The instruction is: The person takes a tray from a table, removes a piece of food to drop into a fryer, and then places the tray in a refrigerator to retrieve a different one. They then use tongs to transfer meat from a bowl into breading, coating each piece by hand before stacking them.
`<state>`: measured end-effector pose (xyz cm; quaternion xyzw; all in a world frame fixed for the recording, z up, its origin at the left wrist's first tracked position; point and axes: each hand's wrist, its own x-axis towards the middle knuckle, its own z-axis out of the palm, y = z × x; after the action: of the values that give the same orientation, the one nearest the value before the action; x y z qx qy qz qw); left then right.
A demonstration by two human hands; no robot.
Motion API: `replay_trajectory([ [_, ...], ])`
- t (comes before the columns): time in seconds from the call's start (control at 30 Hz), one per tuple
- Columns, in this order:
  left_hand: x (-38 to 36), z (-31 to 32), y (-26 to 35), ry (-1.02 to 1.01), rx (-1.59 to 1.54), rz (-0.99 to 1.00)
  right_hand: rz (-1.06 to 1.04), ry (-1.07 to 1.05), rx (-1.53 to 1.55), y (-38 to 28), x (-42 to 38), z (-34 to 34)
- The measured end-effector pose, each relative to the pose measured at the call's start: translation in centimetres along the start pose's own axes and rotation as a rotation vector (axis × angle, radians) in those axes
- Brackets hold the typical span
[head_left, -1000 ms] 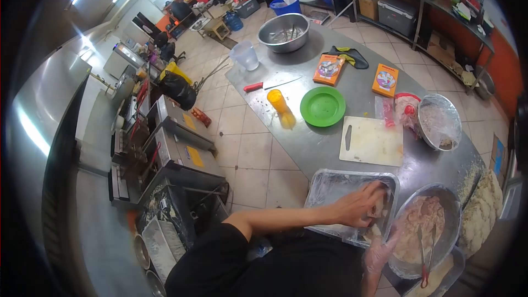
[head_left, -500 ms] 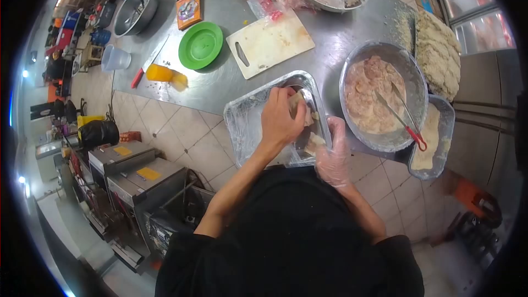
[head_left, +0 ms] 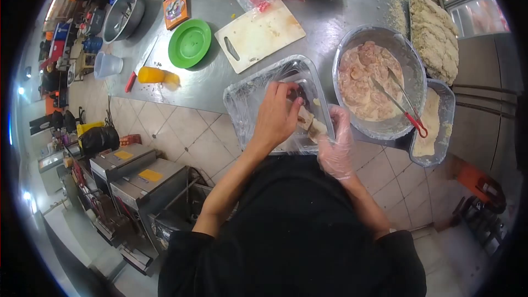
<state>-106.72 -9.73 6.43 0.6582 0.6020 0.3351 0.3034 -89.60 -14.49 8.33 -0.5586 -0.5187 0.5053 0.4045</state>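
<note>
A rectangular metal tray (head_left: 237,131), partly covered with clear plastic wrap (head_left: 247,99), sits at the table's near edge. My bare left hand (head_left: 275,113) reaches over it, thumb and fingers curled together; what they grip is hidden. Just below that thumb lies a pale piece of food (head_left: 304,118), with another pale chunk (head_left: 317,127) beside it, close to my right thumb. My right hand (head_left: 336,146), in a clear plastic glove, is closed round the tray's right rim, fingers outside and thumb inside.
Right of the tray stands a large bowl (head_left: 342,94) of wet raw meat with red-handled tongs (head_left: 412,121). Beyond are a container of pale flour (head_left: 426,146) and a crumbly mound (head_left: 434,44). A cutting board (head_left: 261,36), green plate (head_left: 190,44) and knife (head_left: 137,71) lie leftward.
The view has shifted, so the table things appear higher. The pale piece that was between my left fingers now shows lower, beneath the thumb. My right hand keeps its place at the rim.
</note>
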Motion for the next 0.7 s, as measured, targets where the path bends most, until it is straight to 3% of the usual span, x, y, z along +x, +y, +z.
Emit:
replay_trajectory([
  [0.07, -0.1, -0.4, 0.0, -0.041, -0.049, -0.023, -0.020, 0.026, 0.069, 0.0, 0.2, -0.1],
  [0.13, -0.4, -1.6, 0.6, -0.211, 0.068, 0.235, -0.012, 0.021, 0.104, 0.5, 0.3, -0.4],
  [0.23, -0.7, -2.4, 1.2, -0.329, 0.141, 0.266, -0.038, 0.032, 0.127, 2.2, 0.5, -0.7],
  [0.3, -0.6, -2.7, 1.3, -0.366, 0.156, 0.322, -0.068, 0.049, 0.112, 2.6, 0.5, -0.8],
  [0.37, -0.4, -2.6, 1.4, -0.403, 0.165, 0.374, 0.066, -0.002, 0.241, 2.5, 0.4, -1.0],
  [0.43, 0.1, -2.1, 1.6, -0.426, 0.149, 0.602, 0.057, 0.007, 0.219, 1.9, 0.4, -1.2],
  [0.6, 1.5, -1.5, 0.4, -0.469, 0.049, 0.707, 0.164, 0.005, 0.288, 0.5, 0.4, -1.5],
  [0.7, 1.8, -1.5, 0.4, -0.513, 0.069, 0.735, 0.069, -0.003, 0.186, 0.9, 0.7, -1.6],
])
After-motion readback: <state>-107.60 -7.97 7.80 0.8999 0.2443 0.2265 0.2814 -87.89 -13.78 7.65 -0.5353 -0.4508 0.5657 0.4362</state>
